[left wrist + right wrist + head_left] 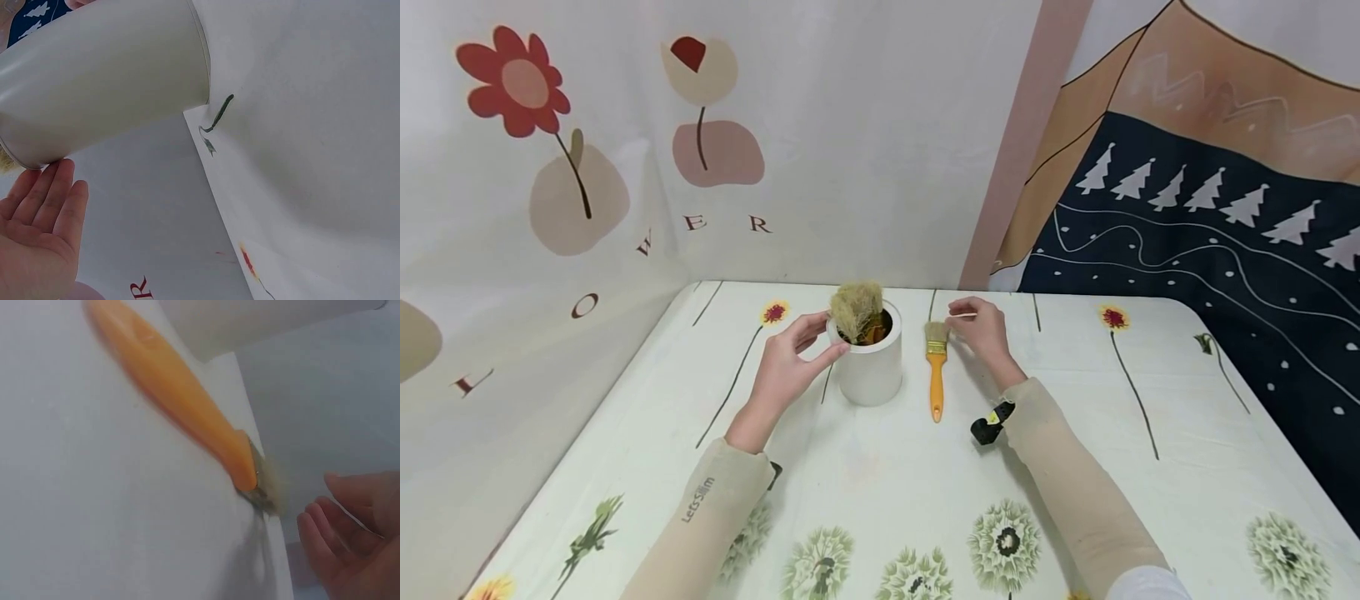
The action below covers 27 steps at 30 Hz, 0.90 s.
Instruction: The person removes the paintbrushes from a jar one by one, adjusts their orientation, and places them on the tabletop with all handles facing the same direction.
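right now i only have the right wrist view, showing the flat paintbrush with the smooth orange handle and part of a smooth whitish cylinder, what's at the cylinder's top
Observer: The head view shows a shaggy tan clump sticking up from the open top of the white cylindrical container.
Operator: ok where's the left hand
Observer: The left hand touches the left side of the container, up at its top edge.
Operator: and which side of the container is the brush on
Observer: In the head view, the orange-handled paintbrush lies to the container's right.
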Tool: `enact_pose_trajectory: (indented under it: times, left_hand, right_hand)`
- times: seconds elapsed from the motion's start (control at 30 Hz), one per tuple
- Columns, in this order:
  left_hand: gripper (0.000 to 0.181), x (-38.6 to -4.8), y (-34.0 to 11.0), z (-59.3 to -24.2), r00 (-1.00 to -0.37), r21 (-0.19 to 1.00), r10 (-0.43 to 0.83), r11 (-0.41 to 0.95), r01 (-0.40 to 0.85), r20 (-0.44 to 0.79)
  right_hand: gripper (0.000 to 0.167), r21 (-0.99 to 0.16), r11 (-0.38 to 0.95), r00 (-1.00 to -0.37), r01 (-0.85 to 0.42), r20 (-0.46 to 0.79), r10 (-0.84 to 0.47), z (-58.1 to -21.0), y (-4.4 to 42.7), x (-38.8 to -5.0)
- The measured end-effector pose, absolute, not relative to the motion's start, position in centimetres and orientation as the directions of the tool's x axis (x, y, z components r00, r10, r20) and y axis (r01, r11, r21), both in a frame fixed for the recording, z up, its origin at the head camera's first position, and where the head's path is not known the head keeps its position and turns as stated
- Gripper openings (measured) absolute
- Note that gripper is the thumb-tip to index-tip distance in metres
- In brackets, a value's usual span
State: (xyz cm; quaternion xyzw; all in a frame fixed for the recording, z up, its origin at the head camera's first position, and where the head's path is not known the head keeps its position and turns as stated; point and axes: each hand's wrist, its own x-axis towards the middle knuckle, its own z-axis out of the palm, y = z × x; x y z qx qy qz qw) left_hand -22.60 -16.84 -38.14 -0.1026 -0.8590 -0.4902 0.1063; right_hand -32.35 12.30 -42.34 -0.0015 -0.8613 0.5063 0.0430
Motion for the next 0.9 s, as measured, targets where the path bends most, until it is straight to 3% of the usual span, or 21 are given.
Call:
enact_pose_trajectory:
  times: [0.9]
  left_hand:
    - [0.056, -22.7, -16.8, -38.2, -0.961, 0.819, 0.065, 0.51, 0.263, 0.269]
  right_hand:
    - [0.028, -0.9, 0.382, -0.978, -0.208, 0.201, -0.06, -37.8, 10.4, -29.2]
